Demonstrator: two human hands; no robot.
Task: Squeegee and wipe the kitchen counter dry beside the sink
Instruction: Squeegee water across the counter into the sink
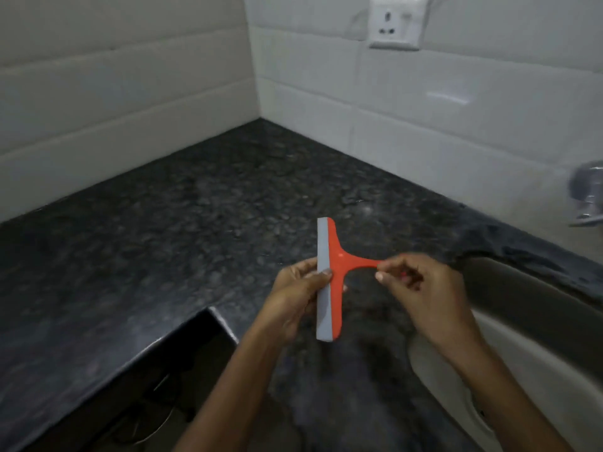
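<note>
An orange squeegee (pixel 336 259) with a grey rubber blade is held in the air above the dark speckled counter (pixel 202 203). My left hand (pixel 293 301) grips the blade bar near its middle, thumb on the grey strip. My right hand (pixel 421 291) pinches the end of the orange handle, which is partly hidden by the fingers. The blade runs roughly away from me, handle pointing right. The steel sink (pixel 509 321) lies at the right, just beyond my right hand. No cloth is visible.
White tiled walls meet in a corner behind the counter. A wall socket (pixel 396 22) sits high on the right wall and a chrome tap fitting (pixel 587 194) at the right edge. Below the counter's front left edge is a dark open recess (pixel 156 386) with a round metal object.
</note>
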